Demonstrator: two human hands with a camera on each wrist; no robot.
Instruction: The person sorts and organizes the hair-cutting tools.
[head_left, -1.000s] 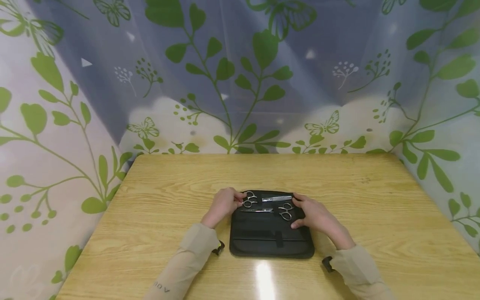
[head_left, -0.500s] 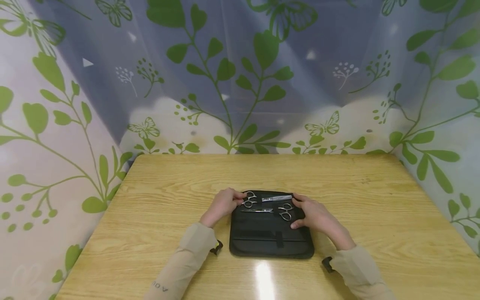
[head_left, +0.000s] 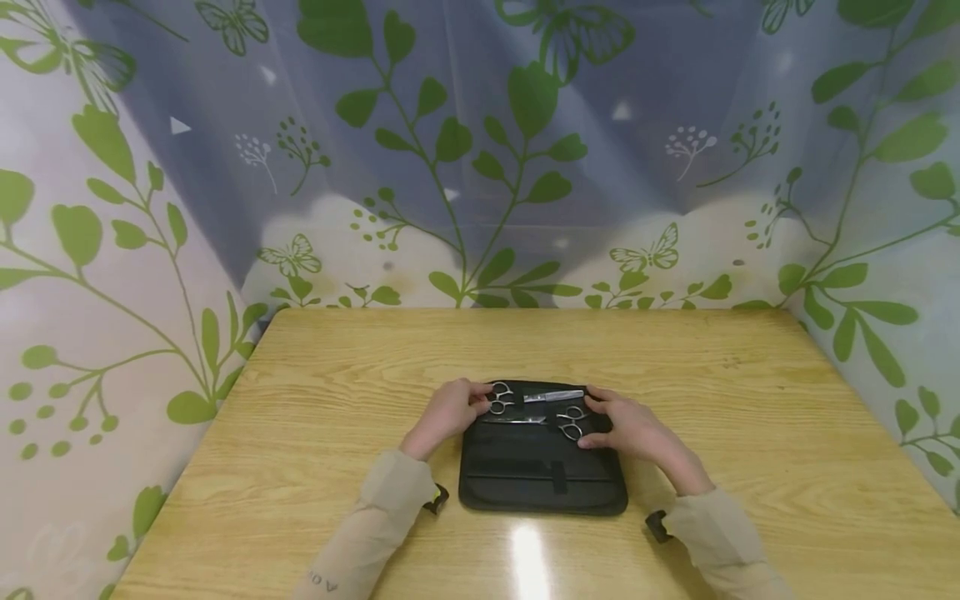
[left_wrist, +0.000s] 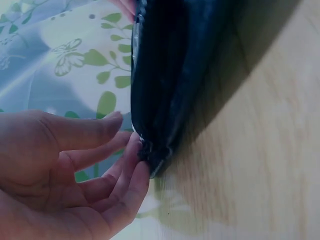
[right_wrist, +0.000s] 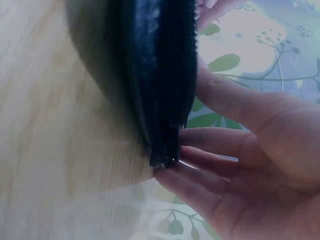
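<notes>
A black scissors case lies unfolded on the table, its zip edge showing in the right wrist view. Two silver pairs are tucked into its upper half: thinning scissors with handles to the left, and hair scissors with handles to the right. At the case's far left corner my left hand touches the edge with its fingertips; in the left wrist view the thumb stands off the case. My right hand spreads over the far right corner, fingers along the edge, thumb near the hair scissors' finger rings.
The wooden table extends around the case on all sides. A leaf-patterned curtain hangs behind it and along both sides. Dark straps sit at both wrists beside the beige sleeves.
My right thumb has shifted slightly up and left toward the hair scissors' finger rings. My left thumb has moved a little over the case corner. Case and scissors stay in place.
</notes>
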